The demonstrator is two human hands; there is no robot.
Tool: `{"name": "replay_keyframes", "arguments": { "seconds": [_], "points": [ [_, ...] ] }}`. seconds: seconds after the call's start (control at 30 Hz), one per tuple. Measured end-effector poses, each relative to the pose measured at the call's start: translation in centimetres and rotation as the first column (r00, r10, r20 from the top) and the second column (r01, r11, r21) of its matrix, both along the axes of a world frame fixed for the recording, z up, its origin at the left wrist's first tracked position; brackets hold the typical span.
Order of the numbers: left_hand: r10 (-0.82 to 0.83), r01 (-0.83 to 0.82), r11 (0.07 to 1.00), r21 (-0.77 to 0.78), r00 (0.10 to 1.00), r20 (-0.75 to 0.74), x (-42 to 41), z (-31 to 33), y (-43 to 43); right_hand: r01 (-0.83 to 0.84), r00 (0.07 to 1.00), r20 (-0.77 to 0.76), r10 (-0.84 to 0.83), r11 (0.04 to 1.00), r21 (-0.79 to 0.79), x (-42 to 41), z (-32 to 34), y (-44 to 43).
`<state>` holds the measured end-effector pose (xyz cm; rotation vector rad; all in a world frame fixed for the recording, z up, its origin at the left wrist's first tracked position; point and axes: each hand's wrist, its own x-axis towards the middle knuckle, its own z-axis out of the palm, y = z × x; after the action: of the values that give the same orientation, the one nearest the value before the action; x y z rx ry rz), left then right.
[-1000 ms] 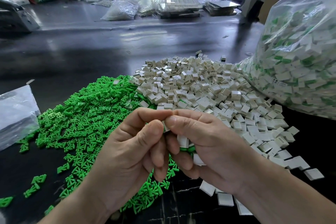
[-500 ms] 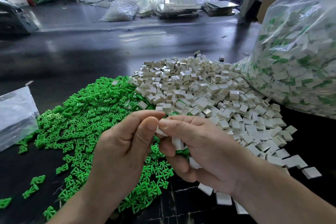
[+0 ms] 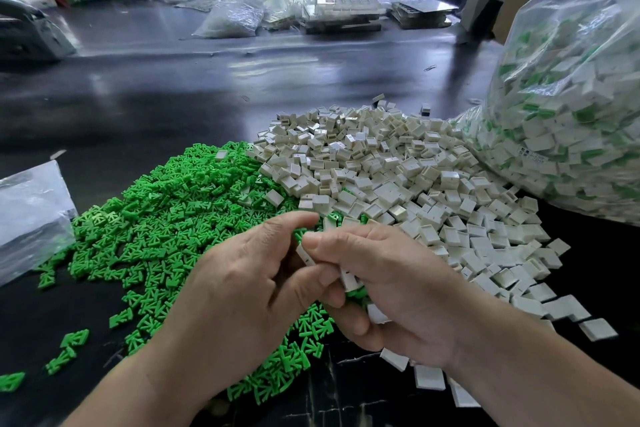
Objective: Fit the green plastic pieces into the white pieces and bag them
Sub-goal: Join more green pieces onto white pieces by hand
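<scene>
My left hand (image 3: 249, 288) and right hand (image 3: 398, 295) pinch one white piece (image 3: 306, 256) between their fingertips, presumably to seat a green insert. My right palm also cups spare pieces (image 3: 349, 280), saving reaches. The green pile (image 3: 166, 218), white pile (image 3: 398, 177) and bag (image 3: 571, 114) lie near on the bench (image 3: 207, 87).

Green pieces (image 3: 166, 218), white pieces (image 3: 415, 177), black table (image 3: 173, 97).

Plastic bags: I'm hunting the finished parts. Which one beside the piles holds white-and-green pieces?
The big clear bag at the right, beside the white pile, stuffed with them. The left-edge bag lies flat, no pieces visible.
</scene>
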<state>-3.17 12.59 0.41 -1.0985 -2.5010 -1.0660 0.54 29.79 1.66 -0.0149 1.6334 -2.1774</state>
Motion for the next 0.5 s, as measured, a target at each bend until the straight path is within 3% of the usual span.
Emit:
{"name": "replay_keyframes", "arguments": {
  "seconds": [0.5],
  "points": [
    [-0.056,0.055,0.998,-0.031,0.996,-0.065,-0.17,0.19,0.63,0.048,0.998,-0.048,-0.046,0.998,0.029,-0.01,0.05,-0.10]
  ]
}}
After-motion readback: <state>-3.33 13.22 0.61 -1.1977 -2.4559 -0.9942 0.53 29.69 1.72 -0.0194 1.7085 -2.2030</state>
